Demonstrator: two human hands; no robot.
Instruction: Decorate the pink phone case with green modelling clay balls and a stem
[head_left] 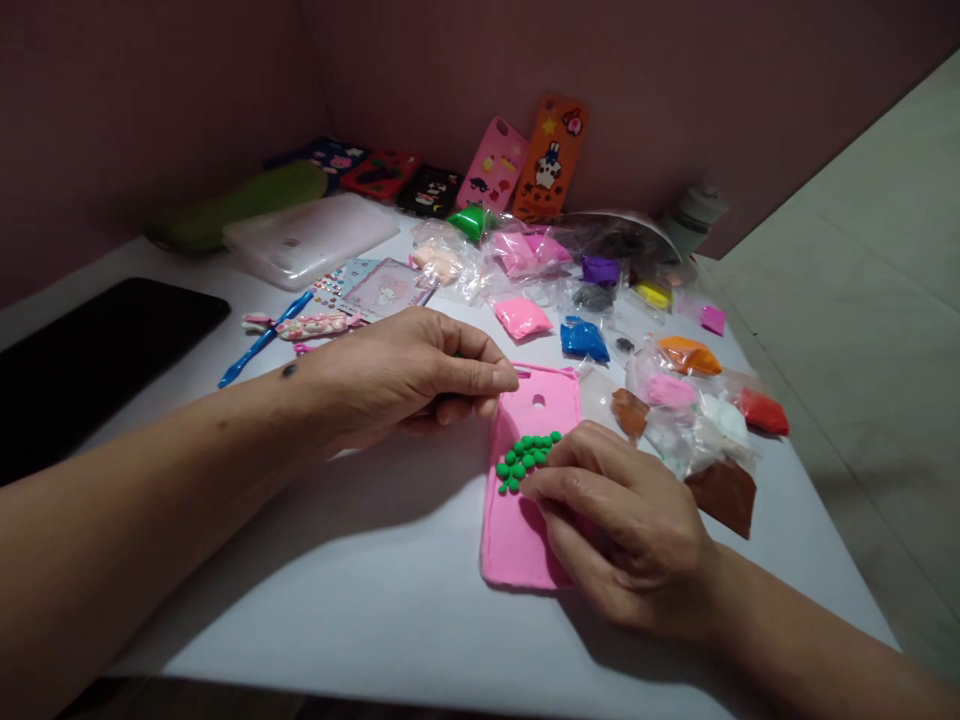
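A pink clay-covered phone case point(525, 545) lies flat on the white table, with a camera hole near its far end. Several small green clay balls point(528, 460) form a cluster across its middle. My right hand point(630, 530) is over the case's right side, thumb and fingertips pinched together at the edge of the cluster; whatever lies between them is hidden. Above the case's far left corner, my left hand point(427, 375) is closed in a pinch. A speck of green clay point(458, 354) shows among its fingers.
Bagged clay in many colours, such as a blue packet point(585, 340) and a brown slab point(724, 497), crowds the right and back. Decorated cases, including an orange one point(551, 160), lean on the wall. A blue modelling tool point(264, 340) and a black phone point(97, 350) lie left.
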